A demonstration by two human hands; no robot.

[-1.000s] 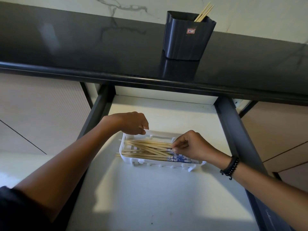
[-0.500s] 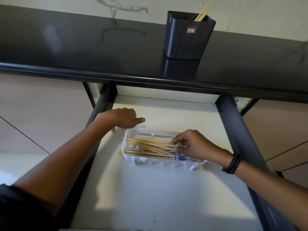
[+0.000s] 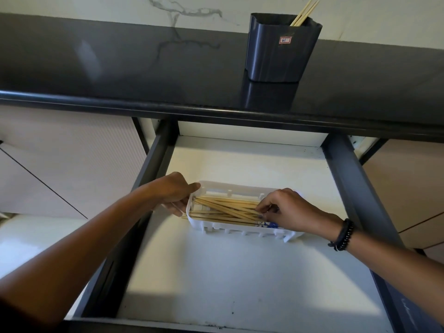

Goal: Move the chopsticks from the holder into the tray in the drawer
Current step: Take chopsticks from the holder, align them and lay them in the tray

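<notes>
A white slotted tray (image 3: 230,187) lies in the open drawer (image 3: 216,272) and holds several wooden chopsticks (image 3: 223,209) lying lengthwise, some crossed. My left hand (image 3: 174,191) grips the tray's left end, thumb on the rim and fingers under the outside wall. At the tray's right end my right hand (image 3: 288,209) rests, its fingertips pinching the chopsticks' patterned ends. A dark holder (image 3: 278,49) stands on the black counter above, with a few chopsticks (image 3: 304,12) sticking out of its top right.
The black countertop's rounded front edge (image 3: 168,109) overhangs the drawer's back. Dark drawer rails (image 3: 355,188) run down both sides. Beige cabinet fronts (image 3: 60,159) flank the drawer. A marbled white wall rises behind the counter.
My left hand came down from above the tray's back left corner and took hold of the left end. My right hand stayed at the chopsticks' right ends.
</notes>
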